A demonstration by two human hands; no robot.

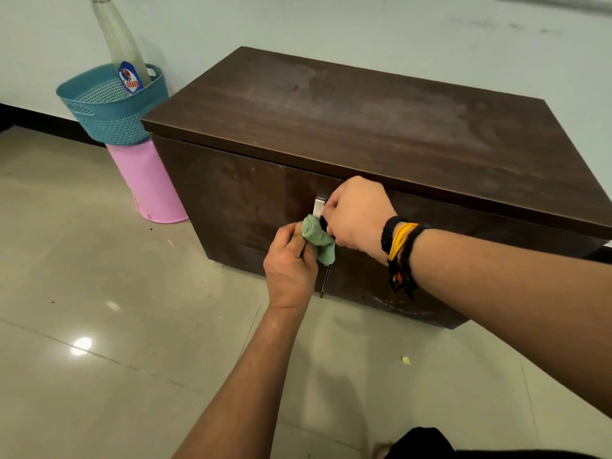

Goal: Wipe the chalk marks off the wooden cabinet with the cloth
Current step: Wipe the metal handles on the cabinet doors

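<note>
Standing on the tiled floor [99, 260] against the pale wall [364, 24], the wooden cabinet [381, 127] is a low dark-brown box whose long axis runs from the near left to the far right, its front face turned toward the camera and to the left. Its flat top carries pale, dusty chalk smears [364, 104] across the middle, and fainter whitish marks show on the front and along the bottom edge. A small green cloth [319, 238], bunched and crumpled, sits at the middle of the front, just below the metal handle [319, 205]. The left hand [291, 263] grips the cloth with curled fingers, and the right hand [357, 217], with dark and yellow bands [400, 250] at its wrist, is curled around the handle; the two hands nearly touch. Left of the cabinet, a teal basket [109, 111] rests on an upturned pink bucket [149, 183], and a tall bottle [122, 44] with a blue label leans inside the basket.
</note>
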